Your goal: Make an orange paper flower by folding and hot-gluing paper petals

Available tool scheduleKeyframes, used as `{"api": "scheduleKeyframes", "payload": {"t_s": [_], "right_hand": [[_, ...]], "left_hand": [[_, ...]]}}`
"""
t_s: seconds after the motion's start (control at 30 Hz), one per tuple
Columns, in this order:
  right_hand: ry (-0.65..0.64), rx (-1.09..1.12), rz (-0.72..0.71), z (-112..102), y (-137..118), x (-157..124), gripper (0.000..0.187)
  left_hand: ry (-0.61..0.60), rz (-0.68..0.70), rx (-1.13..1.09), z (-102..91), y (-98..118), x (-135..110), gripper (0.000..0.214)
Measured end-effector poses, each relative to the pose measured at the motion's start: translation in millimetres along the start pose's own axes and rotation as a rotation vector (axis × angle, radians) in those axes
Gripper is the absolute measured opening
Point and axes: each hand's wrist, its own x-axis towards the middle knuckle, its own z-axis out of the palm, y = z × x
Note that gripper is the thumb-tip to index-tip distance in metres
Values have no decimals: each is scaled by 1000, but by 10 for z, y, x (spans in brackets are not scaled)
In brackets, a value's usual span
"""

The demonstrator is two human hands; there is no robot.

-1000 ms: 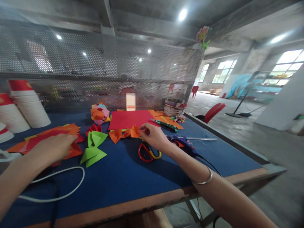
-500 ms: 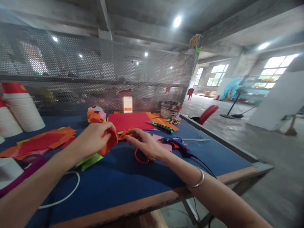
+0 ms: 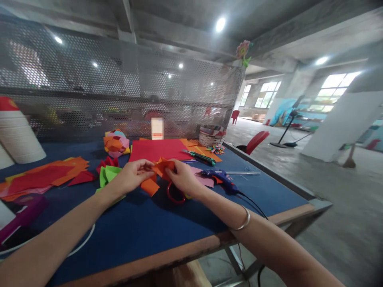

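Note:
My right hand pinches a folded orange piece that looks like paper or felt. On the other side, my left hand has its fingertips closed at the left edge of the same piece. A second orange piece shows just below my left fingers; whether they hold it too is hard to make out. Under my right hand lie red-handled scissors, partly hidden. Beside my left wrist are bright green folded pieces and a dark red folded piece.
A blue glue gun with its cord lies right of my hands, near a green utility knife. Behind are a red sheet, a woven basket and a patchwork ball. White cones stand left of orange and red sheets.
My left hand has moved right and down, closer to my right hand. The right fingers have closed on the orange piece. The green and dark red pieces are now more exposed.

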Motion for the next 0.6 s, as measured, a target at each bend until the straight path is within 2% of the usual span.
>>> {"api": "scheduleKeyframes", "payload": {"t_s": [0.07, 0.3, 0.43, 0.6], "right_hand": [[19, 85, 67, -31, 22, 31, 13], [-139, 643, 328, -107, -84, -10, 13], [-228, 860, 440, -119, -143, -33, 11], [-310, 1077, 576, -126, -170, -20, 14]], "left_hand": [[16, -2, -26, -35, -3, 6, 38], [107, -14, -122, -48, -4, -3, 42], [187, 9, -146, -50, -9, -4, 37], [220, 78, -193, -24, 11, -25, 33]]}}
